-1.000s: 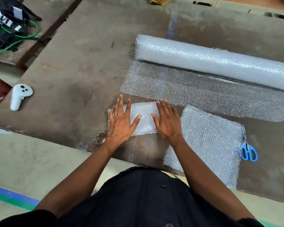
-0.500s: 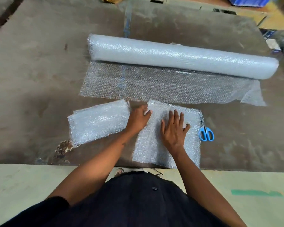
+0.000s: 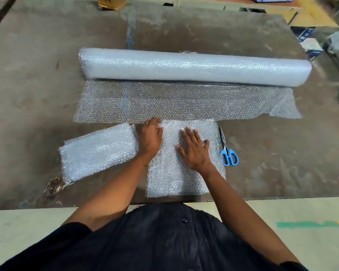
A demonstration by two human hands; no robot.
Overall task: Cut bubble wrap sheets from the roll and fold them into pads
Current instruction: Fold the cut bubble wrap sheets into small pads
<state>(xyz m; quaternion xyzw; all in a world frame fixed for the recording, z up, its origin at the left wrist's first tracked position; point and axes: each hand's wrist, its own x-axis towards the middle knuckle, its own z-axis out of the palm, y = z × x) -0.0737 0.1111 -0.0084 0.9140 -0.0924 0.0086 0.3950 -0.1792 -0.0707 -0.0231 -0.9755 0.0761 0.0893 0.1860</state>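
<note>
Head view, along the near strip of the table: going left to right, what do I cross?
Folded pad → left hand, gripping the cut sheet's left edge → cut sheet → right hand, flat on that sheet → blue-handled scissors.

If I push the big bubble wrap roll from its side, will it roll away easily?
Probably yes: the bubble wrap roll is a long cylinder lying on the flat table. It looks light. Its unrolled sheet may drag slightly.

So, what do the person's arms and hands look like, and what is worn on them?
Both forearms are bare. The left hand and the right hand wear no gloves, rings or watch that I can see. A dark short sleeve covers the left upper arm.
</note>
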